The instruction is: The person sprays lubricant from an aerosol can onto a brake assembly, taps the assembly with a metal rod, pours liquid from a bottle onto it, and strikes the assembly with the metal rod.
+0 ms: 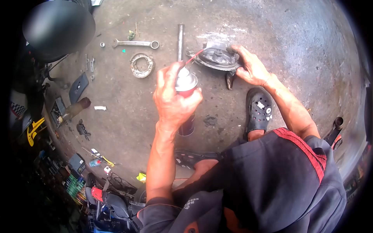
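My left hand (173, 95) is wrapped round a spray can (187, 82), with a finger on its nozzle. A thin red straw (194, 57) runs from the nozzle to a round metal brake plate (217, 59). My right hand (251, 66) grips this plate by its right edge, thumb below and fingers above, and holds it tilted. Whitish mist or wet streaks show just beyond the plate. A dark lever (230, 80) sticks out under it. On the floor left of the can lies a pair of brake shoes (142, 65) forming a ring.
A combination wrench (136, 44) and a metal tube (180, 40) lie on the concrete floor. Small bolts (92, 65), a nut (102, 44) and a dark panel (79, 87) are farther left. Motorbike parts (112, 202) crowd the lower left. My shoe (258, 110) is below the plate.
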`<state>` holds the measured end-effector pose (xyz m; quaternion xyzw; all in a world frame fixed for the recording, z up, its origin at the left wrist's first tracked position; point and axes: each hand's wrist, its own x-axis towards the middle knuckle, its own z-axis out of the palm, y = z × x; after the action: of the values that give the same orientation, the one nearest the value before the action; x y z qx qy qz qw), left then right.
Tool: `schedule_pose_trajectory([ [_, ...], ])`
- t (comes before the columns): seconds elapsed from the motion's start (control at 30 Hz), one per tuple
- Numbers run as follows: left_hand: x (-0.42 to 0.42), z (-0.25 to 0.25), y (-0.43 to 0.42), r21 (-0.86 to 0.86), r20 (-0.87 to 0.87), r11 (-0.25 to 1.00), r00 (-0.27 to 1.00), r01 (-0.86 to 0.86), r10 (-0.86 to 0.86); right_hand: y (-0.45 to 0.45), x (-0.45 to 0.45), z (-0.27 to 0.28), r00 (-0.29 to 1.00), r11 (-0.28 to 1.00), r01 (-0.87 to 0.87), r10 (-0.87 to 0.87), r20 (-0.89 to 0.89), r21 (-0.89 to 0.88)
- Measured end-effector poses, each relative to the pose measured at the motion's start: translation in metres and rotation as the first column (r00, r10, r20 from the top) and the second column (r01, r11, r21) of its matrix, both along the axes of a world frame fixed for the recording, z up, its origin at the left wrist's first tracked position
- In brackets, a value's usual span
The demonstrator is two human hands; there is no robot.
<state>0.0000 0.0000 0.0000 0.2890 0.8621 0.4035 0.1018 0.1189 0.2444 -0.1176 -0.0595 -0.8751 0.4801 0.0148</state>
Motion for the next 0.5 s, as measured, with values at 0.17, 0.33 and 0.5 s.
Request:
schedule_pose_trajectory([
  [0.17,0.0006,-0.0067,0.0022,0.029,-0.061,0.999,0.998,0.019,-0.017,0.0032,0.0041,0.0009,1.000,1.000,0.011,-0.011,0.011,0.016],
  [0.33,-0.0010,-0.0036,0.0011,0.013,-0.062,1.000,0.998,0.023,-0.022,0.0044,0.0037,0.0019,0.999,1.000,-0.003,0.003,0.043,-0.002],
  [0.5,-0.0016,-0.0077,0.0003,0.012,-0.075,1.000,0.997,0.027,-0.026,0.0035,0.0038,-0.0020,0.999,1.000,0.007,-0.006,-0.039,0.024],
])
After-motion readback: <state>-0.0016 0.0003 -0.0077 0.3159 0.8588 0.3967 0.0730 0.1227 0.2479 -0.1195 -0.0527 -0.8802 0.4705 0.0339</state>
